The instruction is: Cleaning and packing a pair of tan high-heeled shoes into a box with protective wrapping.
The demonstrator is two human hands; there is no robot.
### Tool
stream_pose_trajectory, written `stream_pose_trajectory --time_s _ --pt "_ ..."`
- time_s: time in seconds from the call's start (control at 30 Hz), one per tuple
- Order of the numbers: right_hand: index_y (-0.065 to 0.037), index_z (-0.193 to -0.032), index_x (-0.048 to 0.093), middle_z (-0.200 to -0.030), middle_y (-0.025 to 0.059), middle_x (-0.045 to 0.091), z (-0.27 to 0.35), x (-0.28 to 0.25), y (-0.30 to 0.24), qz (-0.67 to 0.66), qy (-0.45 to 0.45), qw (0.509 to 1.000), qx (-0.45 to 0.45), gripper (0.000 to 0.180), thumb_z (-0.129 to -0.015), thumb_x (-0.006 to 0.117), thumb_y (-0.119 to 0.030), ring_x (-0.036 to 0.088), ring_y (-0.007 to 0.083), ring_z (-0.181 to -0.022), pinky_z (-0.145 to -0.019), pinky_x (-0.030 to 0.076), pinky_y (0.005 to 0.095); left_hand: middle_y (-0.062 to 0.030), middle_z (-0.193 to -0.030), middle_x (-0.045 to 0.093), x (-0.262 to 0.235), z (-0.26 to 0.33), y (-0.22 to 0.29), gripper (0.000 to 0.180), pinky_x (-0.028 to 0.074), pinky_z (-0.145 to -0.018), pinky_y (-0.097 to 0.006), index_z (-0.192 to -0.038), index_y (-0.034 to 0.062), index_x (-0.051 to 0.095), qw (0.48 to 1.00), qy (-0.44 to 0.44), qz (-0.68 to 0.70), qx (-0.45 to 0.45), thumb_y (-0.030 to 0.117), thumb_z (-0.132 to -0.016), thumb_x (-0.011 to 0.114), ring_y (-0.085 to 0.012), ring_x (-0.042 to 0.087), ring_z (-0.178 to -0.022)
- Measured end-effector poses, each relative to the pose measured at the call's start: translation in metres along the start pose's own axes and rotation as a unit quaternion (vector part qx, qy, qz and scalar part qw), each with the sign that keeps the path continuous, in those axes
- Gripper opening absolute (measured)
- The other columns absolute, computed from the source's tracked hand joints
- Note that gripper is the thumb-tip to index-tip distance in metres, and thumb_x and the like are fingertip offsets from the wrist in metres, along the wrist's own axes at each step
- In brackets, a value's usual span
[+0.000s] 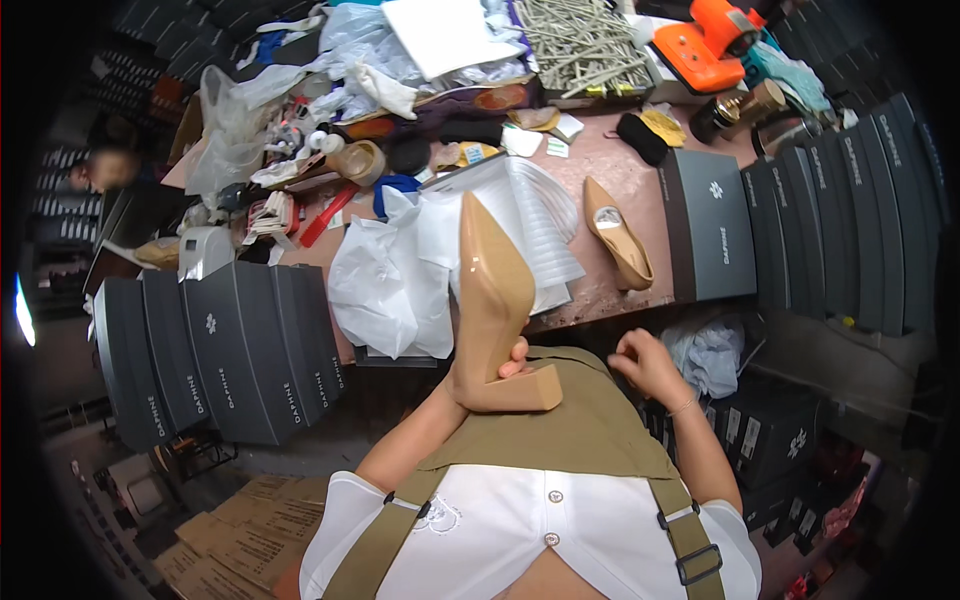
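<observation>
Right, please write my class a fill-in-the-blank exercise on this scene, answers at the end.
The person's ____ hand holds a glossy tan pointed-toe shoe with a block heel.
That shoe's toe points toward the picture's ____ edge.
On the pink table, another tan pointed-toe shoe lies to its ____.
The bulky plastic-looking device at the back right is bright ____.

Missing words: left; top; right; orange.

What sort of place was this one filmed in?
Probably a shoe packing or finishing workshop. The left hand holds a tan heeled shoe, white tissue paper lies on the bench, and dark grey boxes stand on both sides.
</observation>
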State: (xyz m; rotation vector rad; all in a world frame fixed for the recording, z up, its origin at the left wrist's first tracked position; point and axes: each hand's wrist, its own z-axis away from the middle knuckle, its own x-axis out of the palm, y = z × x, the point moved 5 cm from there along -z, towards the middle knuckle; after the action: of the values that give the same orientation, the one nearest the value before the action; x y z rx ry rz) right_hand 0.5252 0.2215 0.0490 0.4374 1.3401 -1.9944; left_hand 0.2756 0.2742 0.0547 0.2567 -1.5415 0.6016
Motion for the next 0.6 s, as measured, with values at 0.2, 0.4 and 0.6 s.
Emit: stream_pose_trajectory --time_s 0.2,0.4,0.6 --pt "0.000 -0.133 0.044 -0.129 0.0218 0.052 -0.010 -0.034 -0.072 -0.098 0.103 0.986 -0.091 0.062 -0.080 0.070 -0.017 0.050 0.0328 -0.120 -0.101 0.039 0.0405 -0.0140 -0.117 0.052 0.007 -0.022 0.032 0.048 0.050 -0.086 -0.035 -0.138 0.0081 0.027 0.886 0.245 -0.334 0.208 0.014 -0.094 0.045 -0.0240 0.059 -0.101" --pt "-0.003 -0.142 0.029 -0.141 0.0269 0.030 -0.052 0.003 -0.122 0.090 0.213 0.957 -0.177 0.095 -0.064 0.082 -0.018 0.041 0.0453 -0.122 -0.099 0.039 0.0446 -0.0128 -0.137 0.038 0.012 -0.038 0.021 0.058 0.028 -0.107 -0.036 -0.144 0.0105 0.017 0.831 0.159 -0.483 0.227 0.022 -0.096 0.048 -0.0221 0.041 -0.125" --pt "-0.001 -0.130 0.044 -0.108 0.0046 0.055 -0.049 0.005 -0.064 -0.447 0.014 0.895 0.010 0.070 -0.070 0.076 -0.018 0.053 0.0140 -0.097 -0.086 0.046 0.0277 -0.0153 -0.082 0.069 0.082 -0.006 0.189 0.063 0.051 -0.061 -0.048 -0.131 0.0024 0.044 0.099 0.424 -0.893 0.111 0.044 -0.086 0.059 -0.0395 0.065 -0.071"
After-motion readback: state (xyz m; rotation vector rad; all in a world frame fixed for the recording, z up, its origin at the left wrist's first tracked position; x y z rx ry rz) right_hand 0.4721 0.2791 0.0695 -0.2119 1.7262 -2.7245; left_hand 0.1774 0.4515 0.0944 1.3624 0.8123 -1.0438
